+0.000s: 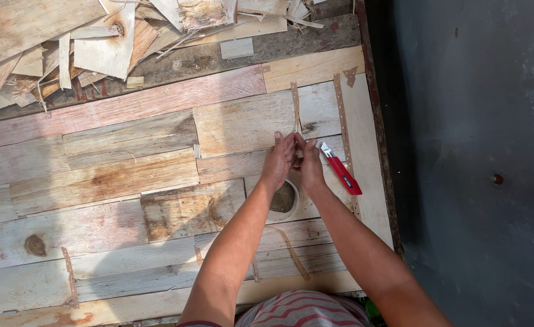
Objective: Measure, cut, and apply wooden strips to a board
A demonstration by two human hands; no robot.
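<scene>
My left hand (277, 160) and my right hand (308, 162) meet fingertip to fingertip over a sheet of patched wood veneer (158, 175). Together they press or pinch the near end of a thin brown perforated tape strip (295, 103) that runs away from me along a seam. A red utility knife (340, 171) with its blade out lies just right of my right hand, untouched. Beneath my wrists sits a small white cup (285, 201) with brownish contents, partly hidden by my left hand.
A heap of veneer scraps (97, 42) lies at the far left. Another tape strip (341, 115) runs along the right side. The veneer sheet ends at a dark edge (381, 151), with grey floor (473, 163) beyond. My striped clothing (303, 312) shows at the bottom.
</scene>
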